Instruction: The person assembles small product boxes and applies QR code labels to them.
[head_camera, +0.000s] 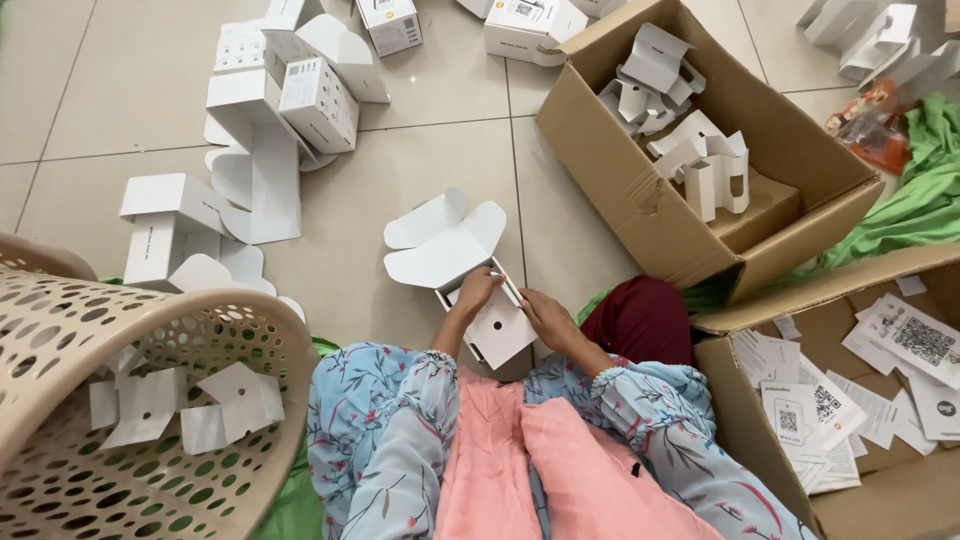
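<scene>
Small white carton (478, 290), lid flaps spread open beyond fingertips, round hole in side panel. Left hand (476, 292) grips open rim; right hand (545, 315) clasps right wall. Carton rests on tile floor (400, 180).

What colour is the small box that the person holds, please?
The small box is white with one dark round hole, seen from the head view.

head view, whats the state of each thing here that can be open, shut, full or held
small white box: held, top flaps open
left hand: gripping the box's upper edge
right hand: pressed to the box's right side
cardboard box: open, white inserts inside
paper-filled cardboard box: open, printed leaflets inside
perforated basket: tipped, folded white pieces inside
</scene>
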